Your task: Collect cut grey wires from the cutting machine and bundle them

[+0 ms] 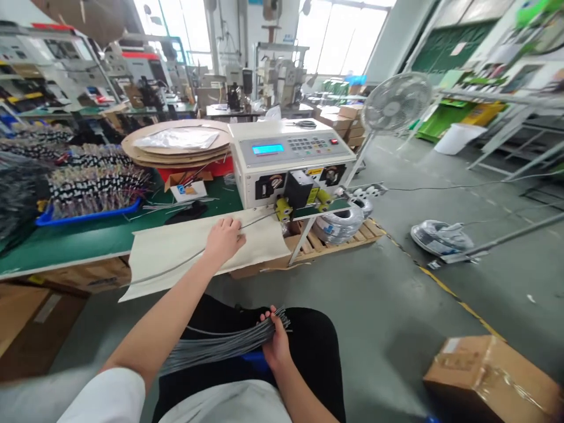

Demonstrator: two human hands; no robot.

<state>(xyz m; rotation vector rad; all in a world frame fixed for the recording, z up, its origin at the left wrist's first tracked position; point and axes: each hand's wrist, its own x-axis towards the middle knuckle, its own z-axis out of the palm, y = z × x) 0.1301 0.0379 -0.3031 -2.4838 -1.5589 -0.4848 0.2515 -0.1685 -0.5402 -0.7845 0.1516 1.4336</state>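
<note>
My left hand [224, 238] reaches out over a cream sheet [163, 247] curved along the bench edge. Its fingers are curled down over a single grey cable [259, 220], which runs from the yellow rollers [283, 209] of a wire-cutting machine [293, 158] and on to the left across the sheet. Over my lap, my right hand [277, 343] is closed around one end of a thick bundle of grey cables [220, 346]. The bundle's cut ends stick out past my thumb, and its far end passes behind my left forearm.
On the green bench [26, 258] lie a blue tray [92, 216] of wired parts and stacked round boards [176, 158]. Cable coils [339, 223] rest on a pallet below the machine. A fan [396, 104] stands behind, and a cardboard box [489, 376] sits on the floor at right.
</note>
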